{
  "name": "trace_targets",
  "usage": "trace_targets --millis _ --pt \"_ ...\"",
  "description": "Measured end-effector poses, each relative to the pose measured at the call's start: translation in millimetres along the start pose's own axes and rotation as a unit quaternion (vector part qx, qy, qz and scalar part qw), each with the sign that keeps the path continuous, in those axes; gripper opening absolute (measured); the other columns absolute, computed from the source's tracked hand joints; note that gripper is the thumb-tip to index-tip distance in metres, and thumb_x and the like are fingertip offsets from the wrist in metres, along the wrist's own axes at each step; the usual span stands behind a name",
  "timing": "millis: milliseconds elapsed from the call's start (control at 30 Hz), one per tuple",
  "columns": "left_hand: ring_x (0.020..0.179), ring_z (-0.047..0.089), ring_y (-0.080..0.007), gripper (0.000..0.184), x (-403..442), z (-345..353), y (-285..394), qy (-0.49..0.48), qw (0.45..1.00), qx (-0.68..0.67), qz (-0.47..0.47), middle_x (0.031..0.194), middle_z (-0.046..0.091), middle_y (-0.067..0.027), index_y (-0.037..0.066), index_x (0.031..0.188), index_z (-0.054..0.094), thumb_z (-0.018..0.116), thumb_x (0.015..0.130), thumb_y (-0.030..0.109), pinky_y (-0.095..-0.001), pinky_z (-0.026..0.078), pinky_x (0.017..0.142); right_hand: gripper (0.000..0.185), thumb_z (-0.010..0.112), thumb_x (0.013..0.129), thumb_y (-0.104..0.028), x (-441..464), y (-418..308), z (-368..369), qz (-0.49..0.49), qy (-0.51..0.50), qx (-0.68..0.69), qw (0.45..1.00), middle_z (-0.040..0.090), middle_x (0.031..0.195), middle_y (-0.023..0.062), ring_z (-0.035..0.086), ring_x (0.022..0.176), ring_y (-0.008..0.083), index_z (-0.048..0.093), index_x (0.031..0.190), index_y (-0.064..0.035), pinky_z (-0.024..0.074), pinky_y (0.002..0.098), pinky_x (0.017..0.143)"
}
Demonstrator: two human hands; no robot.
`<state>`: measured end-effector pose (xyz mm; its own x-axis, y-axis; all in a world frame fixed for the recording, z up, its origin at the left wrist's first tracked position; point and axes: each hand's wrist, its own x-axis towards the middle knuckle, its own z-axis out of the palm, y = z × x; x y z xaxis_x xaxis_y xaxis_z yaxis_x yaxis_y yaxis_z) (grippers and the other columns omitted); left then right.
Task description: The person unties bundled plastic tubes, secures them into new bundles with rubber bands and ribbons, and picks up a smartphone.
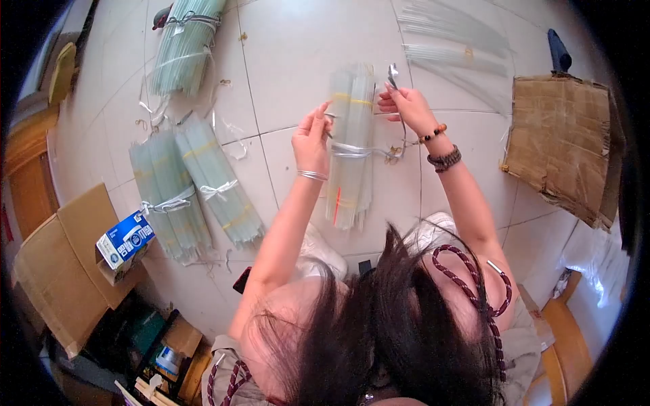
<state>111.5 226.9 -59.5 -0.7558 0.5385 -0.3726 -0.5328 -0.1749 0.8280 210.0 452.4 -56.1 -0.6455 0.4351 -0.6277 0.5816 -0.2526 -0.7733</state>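
Note:
A bundle of thin, translucent pale-green strips (pixel 352 183) lies on the floor in front of me, with yellow bands around it. A silvery plastic ribbon (pixel 352 151) wraps around its middle and trails off to the right. On the bundle's right, my right hand (pixel 409 108) pinches that ribbon, whose loose end sticks up above the fingertips. At the left edge, my left hand (pixel 313 139) has thumb and fingers pressed together, with a short piece of ribbon showing at them. An orange-red streak (pixel 338 193) marks the bundle's lower part.
Tied bundles (pixel 166 196) lie to the left, another bundle (pixel 188 51) farther back. Loose strips (pixel 453 47) are spread at the back right. Flattened cardboard (pixel 558 142) lies on the right. A blue-and-white box (pixel 125 240) sits by an open carton (pixel 68 264) at left.

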Motion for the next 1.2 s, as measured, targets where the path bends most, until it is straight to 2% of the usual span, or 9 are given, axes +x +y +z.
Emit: trace_targets --millis 67,367,533,733,833,867,900,1000,1200 --pt "0.07 0.051 -0.0021 0.031 -3.6 13.2 23.2 -0.009 0.985 -0.166 -0.042 0.115 0.064 -0.0036 0.0 0.128 0.06 0.058 0.1 0.011 -0.0188 0.047 0.069 0.049 0.048 0.103 -0.042 -18.8 -17.0 -7.6 -0.061 0.027 -0.038 0.997 0.071 0.082 0.0085 0.07 0.078 0.0147 0.069 0.099 0.002 0.0546 0.0278 0.066" --pt "0.057 0.035 0.001 0.042 -45.5 72.7 166.2 -0.092 0.991 -0.056 -0.081 0.091 0.057 0.0032 0.0 0.139 0.05 0.057 0.099 0.007 -0.0163 0.029 0.048 0.045 0.05 0.103 -0.039 -114.4 -110.7 14.7 -0.148 -0.185 0.024 0.971 0.068 0.065 0.0039 0.064 0.064 0.008 0.071 0.095 -0.0002 0.0471 0.024 0.057" --pt "0.059 0.037 0.0022 0.039 -48.5 86.2 161.5 -0.082 0.993 -0.006 -0.088 0.085 0.058 0.0065 0.0 0.137 0.052 0.056 0.099 0.009 -0.0147 0.03 0.05 0.037 0.051 0.102 -0.034 -96.6 -99.4 43.1 -0.224 -0.139 -0.147 0.953 0.058 0.058 -0.0018 0.055 0.054 0.01 0.07 0.098 -0.0024 0.0439 0.0281 0.053" --pt "0.091 0.06 -0.0088 0.028 -43.8 120.5 146.3 -0.317 0.92 0.23 0.028 0.099 0.066 -0.0029 0.002 0.124 0.062 0.05 0.102 0.015 -0.0243 0.049 0.084 0.021 0.062 0.094 -0.019 -79.1 -6.7 71.1 -0.463 -0.219 -0.147 0.846 0.065 0.101 0.0084 0.058 0.097 0.0177 0.065 0.108 -0.0033 0.0476 0.0327 0.084" --pt "0.097 0.058 -0.0083 0.03 -2.4 90.0 116.0 -0.312 0.872 0.367 0.088 0.109 0.065 -0.001 0.001 0.128 0.058 0.049 0.103 0.016 -0.0246 0.047 0.087 0.025 0.054 0.101 -0.024 -97.8 -66.4 40.8 -0.164 -0.363 -0.183 0.899 0.066 0.098 0.0062 0.06 0.093 0.0161 0.069 0.11 -0.0062 0.0496 0.0335 0.082" --pt "0.096 0.058 -0.0077 0.031 15.7 68.4 104.0 -0.305 0.865 0.395 0.052 0.113 0.065 -0.0017 0.001 0.129 0.058 0.049 0.103 0.016 -0.0241 0.048 0.086 0.026 0.052 0.102 -0.025 -88.6 -65.9 30.5 -0.241 -0.382 -0.258 0.854 0.066 0.092 0.0057 0.061 0.087 0.018 0.069 0.116 -0.0122 0.0505 0.0336 0.08" --pt "0.094 0.058 -0.0071 0.031 24.8 51.4 94.1 -0.299 0.856 0.422 0.014 0.116 0.065 -0.0024 0.002 0.13 0.057 0.049 0.103 0.016 -0.0237 0.048 0.085 0.024 0.054 0.1 -0.021 -78.7 -54.0 23.7 -0.422 -0.36 -0.255 0.792 0.065 0.086 0.0062 0.062 0.08 0.0224 0.069 0.117 -0.0158 0.0508 0.0344 0.078" --pt "0.087 0.058 -0.0073 0.033 25.1 28.7 75.3 -0.373 0.841 0.324 -0.22 0.122 0.064 -0.0036 0.004 0.133 0.056 0.051 0.102 0.016 -0.024 0.05 0.08 0.027 0.06 0.09 -0.011 -85.2 -65.1 12.4 -0.425 -0.237 -0.283 0.826 0.067 0.086 0.0051 0.062 0.076 0.0231 0.07 0.115 -0.0158 0.0522 0.0342 0.071" --pt "0.075 0.062 -0.0095 0.033 17.1 22.8 70.8 -0.369 0.893 0.149 -0.211 0.119 0.066 -0.0017 0.004 0.13 0.057 0.053 0.098 0.008 -0.0283 0.054 0.071 0.037 0.066 0.075 -0.005 -69.9 -47.1 25.1 -0.643 0.057 -0.349 0.68 0.068 0.088 0.0005 0.063 0.074 0.0177 0.07 0.112 -0.0109 0.0517 0.0301 0.062"
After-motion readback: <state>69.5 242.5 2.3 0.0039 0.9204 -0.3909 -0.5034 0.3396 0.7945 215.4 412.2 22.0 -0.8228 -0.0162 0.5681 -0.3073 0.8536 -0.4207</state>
